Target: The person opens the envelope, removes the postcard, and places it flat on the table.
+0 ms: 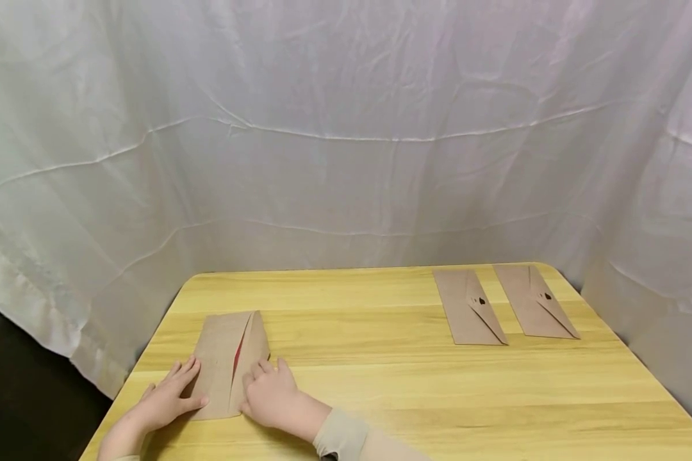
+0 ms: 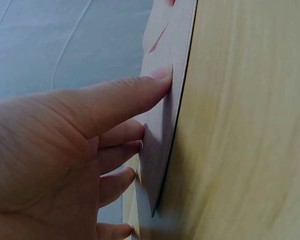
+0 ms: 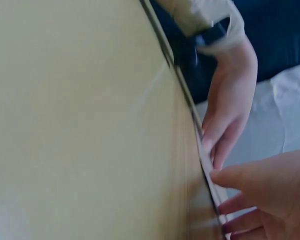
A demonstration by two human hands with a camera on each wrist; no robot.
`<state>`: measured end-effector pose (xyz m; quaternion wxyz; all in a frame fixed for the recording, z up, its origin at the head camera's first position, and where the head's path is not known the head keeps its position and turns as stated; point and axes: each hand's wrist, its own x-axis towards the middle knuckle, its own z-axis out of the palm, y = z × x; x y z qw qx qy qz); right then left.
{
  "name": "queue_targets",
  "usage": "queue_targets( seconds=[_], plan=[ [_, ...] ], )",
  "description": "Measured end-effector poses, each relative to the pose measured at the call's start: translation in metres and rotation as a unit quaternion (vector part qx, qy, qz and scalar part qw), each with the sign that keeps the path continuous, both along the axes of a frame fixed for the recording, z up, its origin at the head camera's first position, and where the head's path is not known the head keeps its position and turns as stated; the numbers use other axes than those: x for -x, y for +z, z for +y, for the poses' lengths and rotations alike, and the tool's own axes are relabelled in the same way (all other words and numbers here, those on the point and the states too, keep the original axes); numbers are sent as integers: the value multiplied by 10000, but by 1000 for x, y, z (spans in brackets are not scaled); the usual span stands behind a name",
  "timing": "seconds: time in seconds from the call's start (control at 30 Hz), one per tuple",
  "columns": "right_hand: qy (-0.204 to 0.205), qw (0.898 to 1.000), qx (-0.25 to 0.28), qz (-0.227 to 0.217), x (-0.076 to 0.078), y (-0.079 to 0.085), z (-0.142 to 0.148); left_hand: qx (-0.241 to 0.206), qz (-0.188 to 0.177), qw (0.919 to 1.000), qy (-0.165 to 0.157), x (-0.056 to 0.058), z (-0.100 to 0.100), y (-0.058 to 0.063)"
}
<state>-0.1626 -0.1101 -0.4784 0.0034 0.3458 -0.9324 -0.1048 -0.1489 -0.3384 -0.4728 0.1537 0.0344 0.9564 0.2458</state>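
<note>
A brown paper envelope (image 1: pixel 216 365) lies at the left of the table. Its flap (image 1: pixel 256 342) bulges slightly up, and a strip of red (image 1: pixel 238 353) shows through the slit beside it. My left hand (image 1: pixel 167 397) rests along the envelope's left side. In the left wrist view its thumb (image 2: pixel 140 95) lies on the paper, with the fingers spread at the edge. On the other side, my right hand (image 1: pixel 271 392) holds the flap's outer edge with bent fingers. The right wrist view shows the right thumb (image 3: pixel 235 176) and fingertips at the envelope's edge.
Two closed brown envelopes, one nearer the middle (image 1: pixel 458 314) and one farther right (image 1: pixel 519 301), lie at the table's back right, each with a small dark mark on its flap. A white curtain (image 1: pixel 346 179) hangs around the wooden table (image 1: pixel 369 358). Something dark stands at the left.
</note>
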Motion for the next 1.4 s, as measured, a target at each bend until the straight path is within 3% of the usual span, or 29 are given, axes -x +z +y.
queue_targets(
  seconds=[0.2,0.7,0.83,1.1,1.4],
  plan=[
    [-12,9992,403,-44,24,-6,-1,19,35,10000,-78,1,0,-1],
    [-80,9890,892,-1175,74,-12,6,0,-39,10000,-12,2,3,0],
    [-224,9874,885,-1293,77,-14,9,26,11,10000,-4,3,7,0],
    [-244,9885,919,-1175,74,-12,10,604,338,9975,-120,2,24,0],
    [-312,9888,929,-1122,69,-10,9,158,875,9950,-447,0,58,-1]
  ],
)
